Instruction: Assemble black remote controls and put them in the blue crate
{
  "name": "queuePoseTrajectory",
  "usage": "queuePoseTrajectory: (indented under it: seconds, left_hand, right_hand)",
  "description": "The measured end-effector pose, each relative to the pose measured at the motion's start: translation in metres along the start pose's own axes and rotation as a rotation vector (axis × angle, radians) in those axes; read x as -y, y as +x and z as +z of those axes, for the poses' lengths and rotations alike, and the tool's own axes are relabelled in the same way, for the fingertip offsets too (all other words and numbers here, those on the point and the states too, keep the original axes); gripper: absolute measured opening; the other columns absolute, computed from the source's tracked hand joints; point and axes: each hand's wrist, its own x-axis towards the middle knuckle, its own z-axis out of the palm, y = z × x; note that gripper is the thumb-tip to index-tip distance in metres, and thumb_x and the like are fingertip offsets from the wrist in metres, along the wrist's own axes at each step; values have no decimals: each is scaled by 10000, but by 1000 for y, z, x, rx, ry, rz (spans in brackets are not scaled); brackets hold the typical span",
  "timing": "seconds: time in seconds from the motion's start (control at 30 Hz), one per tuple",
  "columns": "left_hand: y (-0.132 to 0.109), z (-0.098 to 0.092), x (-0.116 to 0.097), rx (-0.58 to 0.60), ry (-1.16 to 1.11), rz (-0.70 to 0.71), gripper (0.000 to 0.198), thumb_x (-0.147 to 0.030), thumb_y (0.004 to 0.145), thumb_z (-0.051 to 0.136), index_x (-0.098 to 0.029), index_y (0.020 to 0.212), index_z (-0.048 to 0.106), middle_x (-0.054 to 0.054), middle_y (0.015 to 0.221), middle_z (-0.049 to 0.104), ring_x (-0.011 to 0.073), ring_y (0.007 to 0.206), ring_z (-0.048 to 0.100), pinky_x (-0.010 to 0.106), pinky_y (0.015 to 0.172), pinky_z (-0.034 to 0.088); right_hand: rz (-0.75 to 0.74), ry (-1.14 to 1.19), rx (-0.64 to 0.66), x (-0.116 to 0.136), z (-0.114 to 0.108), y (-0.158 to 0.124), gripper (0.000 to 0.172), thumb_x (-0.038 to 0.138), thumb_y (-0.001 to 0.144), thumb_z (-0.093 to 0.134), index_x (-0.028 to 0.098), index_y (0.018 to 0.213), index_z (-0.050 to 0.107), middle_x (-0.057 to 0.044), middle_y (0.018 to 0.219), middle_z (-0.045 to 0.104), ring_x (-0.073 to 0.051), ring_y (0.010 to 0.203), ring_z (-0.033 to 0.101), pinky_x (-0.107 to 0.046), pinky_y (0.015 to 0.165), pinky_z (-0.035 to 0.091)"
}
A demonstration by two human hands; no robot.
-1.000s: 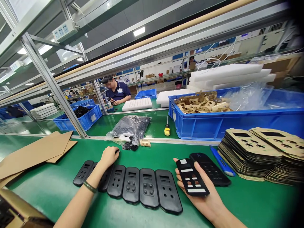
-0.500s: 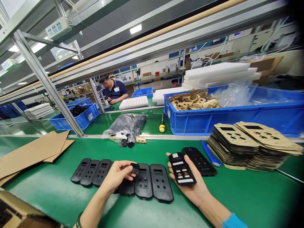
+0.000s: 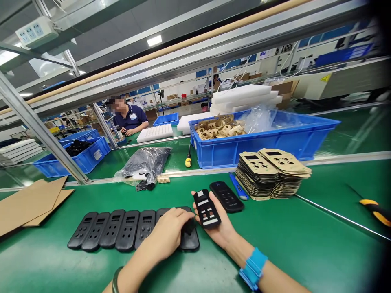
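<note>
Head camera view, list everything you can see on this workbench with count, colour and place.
black housings: six or so in a row, black, near belt, left of centre
keypad panel: one, black with white patches, in the right hand
flat remote face: one, black, belt beside that panel
membrane sheets: two stacks, tan, right of centre
blue crate: one, blue, holds tan cut-outs, behind the stacks
plastic bag: one, dark, far side of the rail
screwdriver: one, yellow handle, by the crate
cardboard: sheets, brown, left
co-worker: one, dark shirt, far bench
left hand: on the rightmost housing
right hand: grip on the keypad panel
</note>
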Motion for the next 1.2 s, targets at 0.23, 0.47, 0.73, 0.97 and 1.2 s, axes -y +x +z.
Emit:
queuePoseTrajectory:
  seconds: [0.23, 0.47, 0.73, 0.97, 1.2]
  left_hand:
    - [-8, 9, 3, -8, 51, -138, 310, -170, 809, 591, -222, 1113, 573, 56, 1071, 639, 236, 978, 579, 360, 855, 474]
    - [-12, 7, 5, -17, -30, -87, 318, -152, 816, 575, -224, 1125, 554, 46, 1085, 632, 214, 999, 560, 337, 883, 457]
    - [-11, 11, 5, -40, -69, -105, 304, -107, 775, 563, -229, 1053, 583, 33, 990, 635, 192, 914, 584, 296, 802, 471]
    - [-15, 6, 6, -13, -51, -77, 300, -273, 773, 684, -231, 1056, 593, 39, 1035, 637, 217, 958, 571, 328, 841, 459]
    - [-14, 10, 11, -32, 11, -101, 218, -240, 811, 646, -226, 1026, 609, 38, 978, 642, 216, 922, 577, 331, 805, 460]
  right_hand:
    - [5, -4, -7, -1, 1, 1, 351, 426, 900, 539, 129, 1029, 674, -51, 645, 663, -126, 514, 567, -205, 448, 466]
    - [2, -7, 2, -1, 0, 1, 368, 416, 932, 491, 117, 1063, 661, -58, 650, 656, -123, 523, 563, -202, 452, 461]
    - [16, -5, -9, -1, -1, 3, 385, 432, 942, 462, 127, 1063, 663, -49, 639, 645, -120, 510, 553, -200, 439, 453]
    - [20, -4, -10, -1, -1, 4, 376, 432, 939, 467, 137, 1070, 660, -52, 657, 654, -130, 539, 571, -209, 447, 463]
    - [19, -4, 1, -1, -1, 4, 374, 431, 940, 466, 137, 1064, 663, -44, 646, 650, -119, 520, 555, -198, 437, 445]
